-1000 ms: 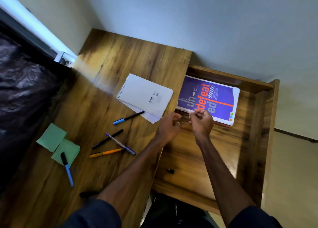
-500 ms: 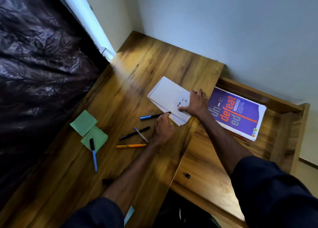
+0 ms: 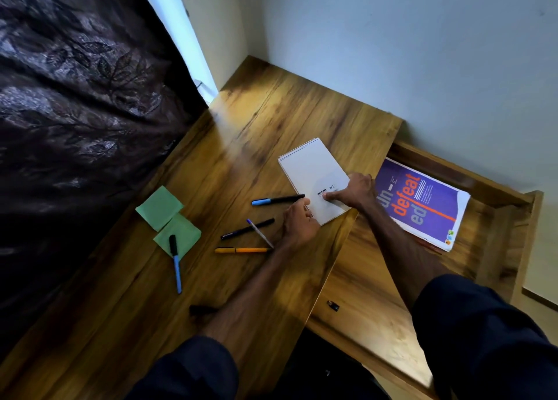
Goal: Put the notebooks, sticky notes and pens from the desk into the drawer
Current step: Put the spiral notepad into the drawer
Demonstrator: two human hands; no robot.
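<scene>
A white spiral notebook [image 3: 311, 173] lies on the wooden desk [image 3: 271, 121] near its right edge. My right hand [image 3: 353, 191] grips the notebook's near right corner, thumb on the cover. My left hand [image 3: 299, 221] holds its near left corner. A purple notebook [image 3: 422, 200] lies in the open drawer [image 3: 377, 279] on the right. A blue-capped pen [image 3: 277, 200], a black pen [image 3: 247, 229], a thin white pen [image 3: 259, 233] and an orange pen [image 3: 241, 250] lie left of my hands. Two green sticky note pads [image 3: 160, 208] sit further left, with a blue pen [image 3: 175, 263] across the nearer one.
A dark patterned curtain [image 3: 75, 112] hangs along the desk's left side. A pale wall [image 3: 392, 52] stands behind desk and drawer. A small black object [image 3: 333, 305] lies on the drawer floor, and a dark small thing [image 3: 200, 310] lies on the desk near my left forearm.
Both hands left the purple notebook in the drawer and moved left onto the white spiral notebook. The view swung left.
</scene>
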